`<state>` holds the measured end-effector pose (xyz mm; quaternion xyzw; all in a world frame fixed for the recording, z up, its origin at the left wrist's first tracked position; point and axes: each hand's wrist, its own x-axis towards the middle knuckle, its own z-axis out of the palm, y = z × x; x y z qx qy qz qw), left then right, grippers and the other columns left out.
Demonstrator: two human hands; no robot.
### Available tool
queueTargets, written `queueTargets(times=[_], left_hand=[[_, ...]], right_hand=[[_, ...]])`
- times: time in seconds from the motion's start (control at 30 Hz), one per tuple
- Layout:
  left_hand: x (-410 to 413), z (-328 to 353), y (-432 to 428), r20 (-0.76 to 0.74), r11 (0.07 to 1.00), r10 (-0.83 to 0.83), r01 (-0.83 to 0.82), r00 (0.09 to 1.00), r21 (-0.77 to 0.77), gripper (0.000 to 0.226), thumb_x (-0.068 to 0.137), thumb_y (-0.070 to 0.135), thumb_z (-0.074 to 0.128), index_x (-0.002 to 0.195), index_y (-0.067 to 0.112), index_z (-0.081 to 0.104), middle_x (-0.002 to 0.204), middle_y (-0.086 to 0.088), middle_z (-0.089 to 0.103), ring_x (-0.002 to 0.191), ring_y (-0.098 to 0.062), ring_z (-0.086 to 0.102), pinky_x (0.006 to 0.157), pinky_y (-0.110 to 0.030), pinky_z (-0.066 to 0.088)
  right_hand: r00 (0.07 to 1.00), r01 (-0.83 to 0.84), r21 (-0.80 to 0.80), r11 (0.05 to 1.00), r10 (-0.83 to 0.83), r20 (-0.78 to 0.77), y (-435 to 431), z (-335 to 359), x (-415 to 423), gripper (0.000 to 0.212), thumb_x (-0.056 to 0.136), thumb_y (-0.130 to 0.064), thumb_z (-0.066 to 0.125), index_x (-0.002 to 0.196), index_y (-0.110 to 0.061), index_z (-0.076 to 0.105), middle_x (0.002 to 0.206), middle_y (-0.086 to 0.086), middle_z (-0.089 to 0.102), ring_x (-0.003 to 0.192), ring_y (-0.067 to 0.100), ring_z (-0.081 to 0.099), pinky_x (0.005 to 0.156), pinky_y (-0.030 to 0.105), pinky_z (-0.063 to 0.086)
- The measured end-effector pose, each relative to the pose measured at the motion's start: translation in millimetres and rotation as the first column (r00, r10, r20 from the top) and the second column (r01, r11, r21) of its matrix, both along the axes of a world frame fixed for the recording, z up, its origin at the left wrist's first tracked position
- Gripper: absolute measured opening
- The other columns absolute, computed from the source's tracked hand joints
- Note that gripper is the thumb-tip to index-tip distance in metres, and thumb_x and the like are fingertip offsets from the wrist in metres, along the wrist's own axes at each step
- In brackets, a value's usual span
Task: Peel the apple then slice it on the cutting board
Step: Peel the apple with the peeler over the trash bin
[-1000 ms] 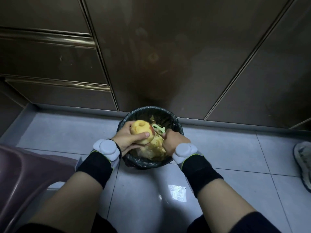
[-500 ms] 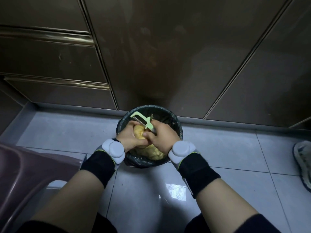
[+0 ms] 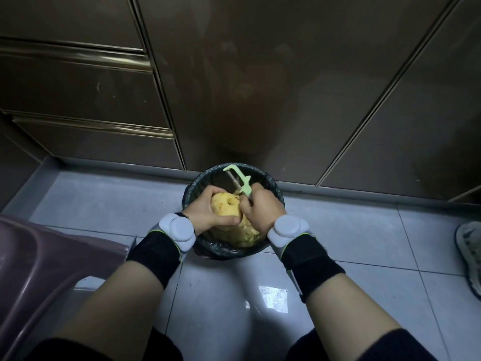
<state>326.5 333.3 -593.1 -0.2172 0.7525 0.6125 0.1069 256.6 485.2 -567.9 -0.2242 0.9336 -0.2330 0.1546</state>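
Green peeler (image 3: 240, 182), right hand (image 3: 261, 211); apple (image 3: 225, 208), left hand (image 3: 204, 213)

The scene is dim and murky. A ceiling light glares as a white patch on the floor tiles (image 3: 273, 299) at 6 o'clock, inside the person's soft shadow. The glossy cabinet doors (image 3: 260, 87) at 12 o'clock carry faint, smeared reflections. The apple (image 3: 225, 208) and peeler (image 3: 245, 189) at centre look fairly sharp. Straight lines bow toward the edges, and the shoe (image 3: 468, 256) at 4 o'clock is smeared.
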Motion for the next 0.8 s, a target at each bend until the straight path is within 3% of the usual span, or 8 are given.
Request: queueTargets(times=[0.07, 0.13, 0.2, 0.27, 0.4, 0.47, 0.6, 0.8], left_hand=[[1, 1, -1, 0.031, 0.969, 0.119, -0.123, 0.992, 0.214, 0.074, 0.052, 0.025, 0.092, 0.113, 0.024, 0.052, 0.12, -0.009, 0.059, 0.111, -0.027, 0.06, 0.085, -0.049, 0.057], [0, 5, -3, 0.109, 0.845, 0.23, -0.254, 0.967, 0.471, 0.06, 0.068, 0.007, 0.083, 0.118, 0.015, 0.05, 0.131, -0.014, 0.052, 0.113, -0.033, 0.059, 0.075, -0.051, 0.059], [1, 9, -5, 0.151, 0.733, 0.31, -0.337, 0.939, 0.591, 0.066, 0.07, 0.009, 0.077, 0.127, 0.012, 0.045, 0.136, -0.013, 0.047, 0.114, -0.037, 0.058, 0.072, -0.051, 0.058], [0, 10, -8, 0.175, 0.667, 0.362, -0.385, 0.916, 0.638, 0.066, 0.069, 0.018, 0.076, 0.127, 0.016, 0.045, 0.135, -0.014, 0.047, 0.111, -0.04, 0.059, 0.069, -0.052, 0.058], [-1, 13, -8, 0.292, 0.611, 0.294, -0.414, 0.91, 0.675, 0.066, 0.072, 0.041, 0.073, 0.127, 0.01, 0.052, 0.122, -0.026, 0.063, 0.102, -0.045, 0.065, 0.073, -0.053, 0.059], [-3, 13, -7, 0.316, 0.574, 0.325, -0.452, 0.891, 0.683, 0.064, 0.078, 0.044, 0.071, 0.128, 0.009, 0.053, 0.12, -0.025, 0.064, 0.104, -0.044, 0.065, 0.07, -0.048, 0.06], [-6, 13, -4, 0.282, 0.54, 0.375, -0.456, 0.883, 0.707, 0.056, 0.088, 0.043, 0.062, 0.129, 0.006, 0.055, 0.118, -0.022, 0.065, 0.098, -0.035, 0.066, 0.062, -0.038, 0.06], [-6, 15, -6, 0.223, 0.524, 0.315, -0.365, 0.923, 0.769, 0.059, 0.077, 0.034, 0.07, 0.127, 0.004, 0.057, 0.116, -0.021, 0.065, 0.101, -0.033, 0.067, 0.081, -0.045, 0.059]], right_hand=[[1.0, 0.031, 0.007, 1.0, -0.031, 0.002, 7, -1, -6, 0.027, 0.098, -0.036, 0.044, 0.09, -0.01, 0.038, 0.083, 0.012, 0.06, 0.079, 0.034, 0.06, 0.065, 0.037, 0.046], [0.999, 0.041, 0.032, 0.999, -0.042, 0.022, 12, -2, -8, 0.028, 0.098, -0.035, 0.044, 0.09, -0.009, 0.039, 0.085, 0.014, 0.062, 0.079, 0.034, 0.06, 0.066, 0.037, 0.046], [0.999, 0.04, 0.049, 0.998, -0.041, 0.028, 12, -3, -7, 0.027, 0.098, -0.035, 0.044, 0.09, -0.009, 0.039, 0.086, 0.015, 0.062, 0.08, 0.034, 0.059, 0.067, 0.037, 0.045], [0.999, 0.019, 0.048, 0.999, -0.02, 0.029, 10, -4, -6, 0.023, 0.098, -0.029, 0.044, 0.09, -0.009, 0.038, 0.081, 0.014, 0.057, 0.078, 0.034, 0.057, 0.067, 0.037, 0.045], [0.996, -0.021, -0.023, 1.0, 0.023, 0.087, 6, -6, -4, 0.012, 0.094, -0.017, 0.045, 0.092, -0.006, 0.041, 0.078, 0.014, 0.06, 0.072, 0.032, 0.058, 0.065, 0.04, 0.046], [0.992, -0.013, -0.105, 0.994, 0.026, 0.125, 4, -5, -1, 0.017, 0.094, -0.02, 0.046, 0.101, -0.004, 0.046, 0.073, 0.006, 0.059, 0.073, 0.029, 0.058, 0.066, 0.037, 0.048], [0.985, -0.022, -0.161, 0.987, 0.049, 0.166, 0, -4, 4, 0.035, 0.098, -0.027, 0.049, 0.122, -0.002, 0.049, 0.065, -0.009, 0.049, 0.075, 0.02, 0.051, 0.068, 0.025, 0.034], [0.982, -0.006, -0.246, 0.969, 0.052, 0.179, 3, -4, 3, 0.022, 0.102, -0.026, 0.042, 0.107, -0.007, 0.052, 0.1, 0.009, 0.062, 0.092, 0.026, 0.055, 0.077, 0.03, 0.039]])
